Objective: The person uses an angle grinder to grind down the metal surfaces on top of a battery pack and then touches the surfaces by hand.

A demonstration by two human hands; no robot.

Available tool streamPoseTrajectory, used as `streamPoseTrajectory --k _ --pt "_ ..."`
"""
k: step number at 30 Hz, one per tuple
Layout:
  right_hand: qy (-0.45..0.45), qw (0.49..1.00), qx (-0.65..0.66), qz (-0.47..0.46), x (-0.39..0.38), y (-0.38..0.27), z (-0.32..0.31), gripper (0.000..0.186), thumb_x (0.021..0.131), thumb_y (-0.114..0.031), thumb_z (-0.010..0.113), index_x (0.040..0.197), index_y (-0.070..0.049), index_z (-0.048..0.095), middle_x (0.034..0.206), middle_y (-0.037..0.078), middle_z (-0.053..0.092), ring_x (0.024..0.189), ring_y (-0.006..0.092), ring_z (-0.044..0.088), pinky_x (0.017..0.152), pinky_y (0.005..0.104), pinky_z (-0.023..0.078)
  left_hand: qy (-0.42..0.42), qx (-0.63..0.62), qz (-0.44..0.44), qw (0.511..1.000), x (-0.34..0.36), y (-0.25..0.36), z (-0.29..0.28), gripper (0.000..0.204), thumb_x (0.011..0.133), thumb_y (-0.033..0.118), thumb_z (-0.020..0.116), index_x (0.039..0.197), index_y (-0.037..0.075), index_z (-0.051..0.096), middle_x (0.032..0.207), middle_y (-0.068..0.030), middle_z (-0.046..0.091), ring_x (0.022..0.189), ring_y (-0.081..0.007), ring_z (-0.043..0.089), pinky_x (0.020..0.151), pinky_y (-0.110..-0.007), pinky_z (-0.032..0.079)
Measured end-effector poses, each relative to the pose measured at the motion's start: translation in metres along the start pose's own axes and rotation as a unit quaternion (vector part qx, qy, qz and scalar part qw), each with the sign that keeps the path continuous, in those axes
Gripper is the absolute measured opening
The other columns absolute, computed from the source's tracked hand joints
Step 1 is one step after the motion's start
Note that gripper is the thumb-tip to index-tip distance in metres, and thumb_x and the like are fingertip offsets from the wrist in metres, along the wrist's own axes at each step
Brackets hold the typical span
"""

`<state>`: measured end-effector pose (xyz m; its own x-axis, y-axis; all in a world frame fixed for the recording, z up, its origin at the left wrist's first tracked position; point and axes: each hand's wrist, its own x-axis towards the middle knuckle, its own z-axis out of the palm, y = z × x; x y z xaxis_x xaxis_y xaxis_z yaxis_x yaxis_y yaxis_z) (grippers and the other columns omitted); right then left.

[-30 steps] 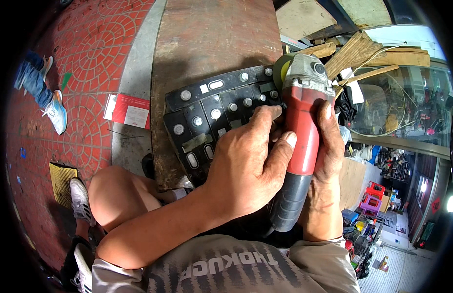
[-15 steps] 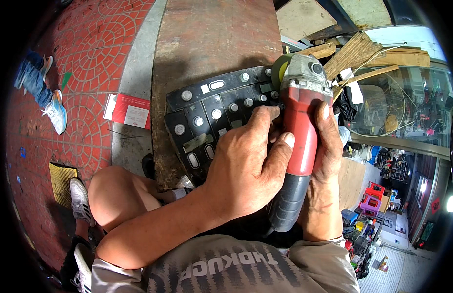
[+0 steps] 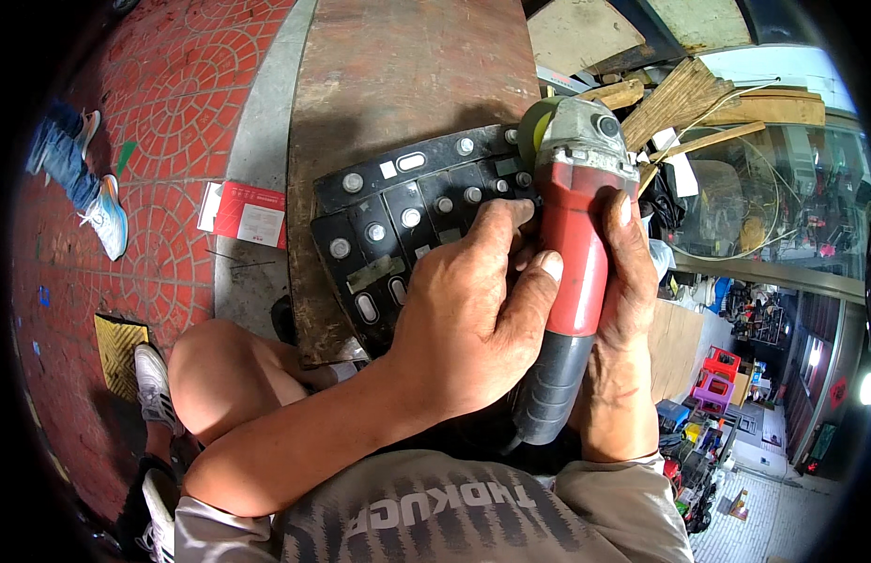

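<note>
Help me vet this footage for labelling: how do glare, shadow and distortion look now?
Head view: a pale highlight runs down the red angle grinder; head view: a white light near the right rim is blown out; head view: soft shadows darken part of the brown bench top; head view: the fisheye lens bends straight edges.

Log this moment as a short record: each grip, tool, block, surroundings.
Tool: red and black angle grinder, yellowish disc at its far end
Right grip: around the grinder's right side
Left grip: at its left side, thumb against it, some fingers hidden
Block: black block with silver bolts, on brown tabletop
Disc touching block: cannot tell
Upper right: wooden pieces
</note>
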<state>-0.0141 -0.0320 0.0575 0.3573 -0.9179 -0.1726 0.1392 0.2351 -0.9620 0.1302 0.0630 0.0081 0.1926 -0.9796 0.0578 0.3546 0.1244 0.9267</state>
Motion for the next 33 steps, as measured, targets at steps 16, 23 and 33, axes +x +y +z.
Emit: streamPoseTrajectory --k 16,23,33 --pt "0.013 1.000 -0.021 -0.005 -0.001 0.000 0.002 0.084 0.114 -0.037 0.083 0.182 -0.003 0.046 0.161 0.021 0.071 0.144 0.0312 0.074 0.126 0.0448 0.059 0.011 0.018 0.006 1.000 0.002 -0.001 0.001 0.035 0.122 0.007 0.067 0.152 -0.009 0.062 0.123 -0.0243 0.082 0.111 -0.0270 0.081 0.096 -0.042 0.067" --pt "0.002 1.000 -0.007 -0.014 0.002 0.000 0.003 0.079 0.116 -0.033 0.080 0.182 -0.005 0.047 0.160 0.017 0.072 0.140 0.0269 0.074 0.123 0.0420 0.060 0.061 0.004 0.072 0.996 0.002 -0.017 0.008 0.035 0.117 0.009 0.074 0.145 -0.010 0.064 0.102 -0.0269 0.084 0.092 -0.0391 0.088 0.082 -0.045 0.068" --pt "0.022 1.000 0.005 -0.012 0.000 -0.002 -0.005 0.073 0.117 -0.034 0.081 0.178 -0.006 0.052 0.155 0.015 0.075 0.136 0.0250 0.076 0.119 0.0398 0.062 0.052 0.066 0.113 0.990 0.004 -0.020 0.009 0.045 0.116 0.012 0.076 0.152 -0.013 0.066 0.111 -0.0328 0.084 0.098 -0.0457 0.088 0.087 -0.048 0.069"
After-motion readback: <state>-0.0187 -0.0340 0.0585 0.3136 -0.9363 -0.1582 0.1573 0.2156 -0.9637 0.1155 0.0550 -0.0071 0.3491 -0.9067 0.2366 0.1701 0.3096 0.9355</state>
